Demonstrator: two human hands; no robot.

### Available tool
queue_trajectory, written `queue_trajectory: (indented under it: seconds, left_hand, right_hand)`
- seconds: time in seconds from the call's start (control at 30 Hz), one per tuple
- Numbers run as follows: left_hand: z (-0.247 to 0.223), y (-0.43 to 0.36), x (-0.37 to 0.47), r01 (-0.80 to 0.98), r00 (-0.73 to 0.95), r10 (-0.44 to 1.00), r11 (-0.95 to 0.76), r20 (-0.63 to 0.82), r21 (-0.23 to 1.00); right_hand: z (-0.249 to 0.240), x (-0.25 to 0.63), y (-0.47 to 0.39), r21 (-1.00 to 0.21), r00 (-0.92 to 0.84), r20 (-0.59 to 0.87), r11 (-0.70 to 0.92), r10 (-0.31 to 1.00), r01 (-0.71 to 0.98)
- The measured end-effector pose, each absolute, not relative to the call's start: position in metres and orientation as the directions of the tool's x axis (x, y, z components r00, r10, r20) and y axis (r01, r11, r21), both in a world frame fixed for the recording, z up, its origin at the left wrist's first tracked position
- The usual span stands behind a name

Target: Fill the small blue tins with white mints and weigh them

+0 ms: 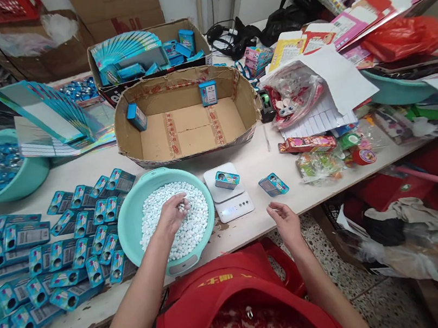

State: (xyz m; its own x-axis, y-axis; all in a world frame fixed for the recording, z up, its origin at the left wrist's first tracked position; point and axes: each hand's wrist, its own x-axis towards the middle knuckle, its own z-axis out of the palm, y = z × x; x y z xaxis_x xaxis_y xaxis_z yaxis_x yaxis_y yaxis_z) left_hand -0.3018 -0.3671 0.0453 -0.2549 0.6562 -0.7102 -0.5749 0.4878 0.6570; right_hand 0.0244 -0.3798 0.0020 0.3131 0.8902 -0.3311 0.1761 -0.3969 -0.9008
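Note:
My left hand (174, 213) is over the white pellets (192, 203) in the turquoise basin (128, 221), its fingers curled together round some pellets. To the right of the basin, a small blue box (227, 179) with a round hole rests on the white scale (234, 207). Another blue box (273, 184) lies on the table beyond my right hand (284, 220), which is near the front edge with fingers loosely bent and apart, holding nothing. Many blue boxes with dark holes (62, 254) stand and lean in a group left of the basin.
Behind the basin sits a cardboard tray (192, 149) with two blue boxes. A filled carton (204, 51) stands behind it. A second turquoise basin (34, 178) holds shiny blue pieces at left. Packaging, papers (348, 76) and plastic bags crowd the right side.

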Motion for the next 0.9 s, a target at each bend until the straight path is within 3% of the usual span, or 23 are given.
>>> queue_trajectory:
  seconds: [0.33, 0.47, 0.67, 0.9]
  left_hand:
    - [0.059, -0.323, -0.265, -0.42, -0.11, 0.783, 0.521, -0.612, 0.743]
    - [0.056, -0.315, -0.257, -0.477, -0.108, 0.774, 0.51, -0.624, 0.716]
    - [0.059, -0.307, -0.252, -0.353, -0.152, 0.765, 0.549, -0.625, 0.758]
    - [0.058, -0.306, -0.251, -0.39, -0.099, 0.773, 0.549, -0.626, 0.739]
  right_hand:
    - [0.004, 0.033, -0.379, -0.868, 0.325, -0.4, -0.468, 0.857, 0.165]
    - [0.001, 0.038, -0.375, -0.851, 0.329, -0.426, -0.497, 0.842, 0.169]
    - [0.002, 0.037, -0.373, -0.85, 0.328, -0.438, -0.504, 0.837, 0.153]
    - [0.002, 0.03, -0.375, -0.85, 0.302, -0.445, -0.503, 0.843, 0.153]
